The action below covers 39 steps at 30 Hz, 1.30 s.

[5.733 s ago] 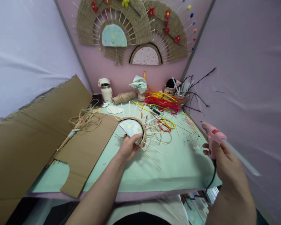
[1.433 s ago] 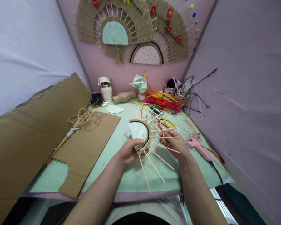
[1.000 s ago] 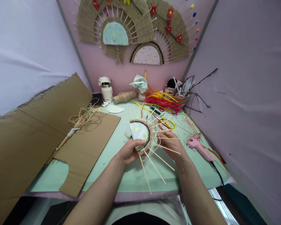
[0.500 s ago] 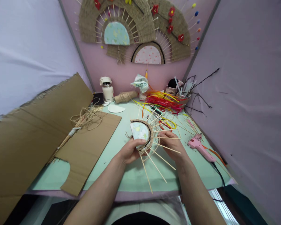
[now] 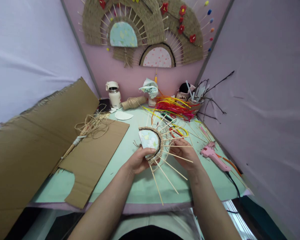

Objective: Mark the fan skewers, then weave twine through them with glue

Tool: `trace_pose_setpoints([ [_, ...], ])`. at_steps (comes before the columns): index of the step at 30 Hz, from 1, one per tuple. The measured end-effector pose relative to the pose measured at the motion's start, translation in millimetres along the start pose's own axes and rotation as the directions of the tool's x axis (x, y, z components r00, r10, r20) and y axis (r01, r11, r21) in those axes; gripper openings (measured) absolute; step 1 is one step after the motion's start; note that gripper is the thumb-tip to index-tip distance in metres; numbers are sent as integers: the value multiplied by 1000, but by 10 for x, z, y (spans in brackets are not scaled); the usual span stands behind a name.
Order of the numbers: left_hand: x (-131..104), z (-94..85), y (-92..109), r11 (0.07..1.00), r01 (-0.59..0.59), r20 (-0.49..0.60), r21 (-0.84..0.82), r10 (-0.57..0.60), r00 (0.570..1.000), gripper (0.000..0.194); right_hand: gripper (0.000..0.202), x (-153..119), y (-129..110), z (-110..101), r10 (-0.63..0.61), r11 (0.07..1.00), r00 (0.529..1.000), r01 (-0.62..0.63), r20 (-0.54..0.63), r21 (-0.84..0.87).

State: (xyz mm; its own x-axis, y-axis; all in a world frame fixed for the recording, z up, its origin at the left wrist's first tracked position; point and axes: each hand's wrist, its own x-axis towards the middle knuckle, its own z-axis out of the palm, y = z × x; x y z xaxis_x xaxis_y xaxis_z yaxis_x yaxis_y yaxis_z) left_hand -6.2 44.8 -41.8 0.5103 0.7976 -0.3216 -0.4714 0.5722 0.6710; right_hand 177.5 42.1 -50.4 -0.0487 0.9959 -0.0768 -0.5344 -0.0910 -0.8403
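The half-round fan piece (image 5: 150,142) sits at the centre of the view, held just above the mint-green tabletop (image 5: 140,186). Its core is a half-disc of pale floral paper, rimmed with a coarse band of wound brown twine edged in a dark line, and thin pale wooden skewers (image 5: 165,175) fan out of the curved rim like spokes. The flat edge faces about 10 o'clock and the curved side about 4 o'clock, so its long axis runs from roughly 12 to 6 o'clock; the longest skewers point toward 4 to 6 o'clock.

The left hand (image 5: 137,161) comes up from 6 o'clock, forearm slanted, fingers and thumb closed on the lower edge of the fan piece. The right hand (image 5: 186,156) lies just beside it at 3 o'clock, fingers curled among the skewers, pinching what looks like a thin strand; the grip itself is too small to tell.

A pink glue gun (image 5: 212,155) lies flat at 3 o'clock, apart from the hands. Rough-edged corrugated cardboard (image 5: 90,156) covers the table at 9 o'clock
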Motion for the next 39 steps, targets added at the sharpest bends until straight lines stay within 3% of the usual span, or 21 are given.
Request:
trace_pose_setpoints([
  [6,-8,11,1,1000,4,-1,1,-4,1000,37,35,2,-19,-8,35,995,998,-40,55,87],
  [14,-11,0,0,1000,-4,-11,18,5,1000,42,33,5,-15,-27,66,991,997,-70,44,115],
  [39,-7,12,-7,1000,2,-21,12,-2,1000,40,28,17,-3,-36,30,998,1000,-30,5,58],
])
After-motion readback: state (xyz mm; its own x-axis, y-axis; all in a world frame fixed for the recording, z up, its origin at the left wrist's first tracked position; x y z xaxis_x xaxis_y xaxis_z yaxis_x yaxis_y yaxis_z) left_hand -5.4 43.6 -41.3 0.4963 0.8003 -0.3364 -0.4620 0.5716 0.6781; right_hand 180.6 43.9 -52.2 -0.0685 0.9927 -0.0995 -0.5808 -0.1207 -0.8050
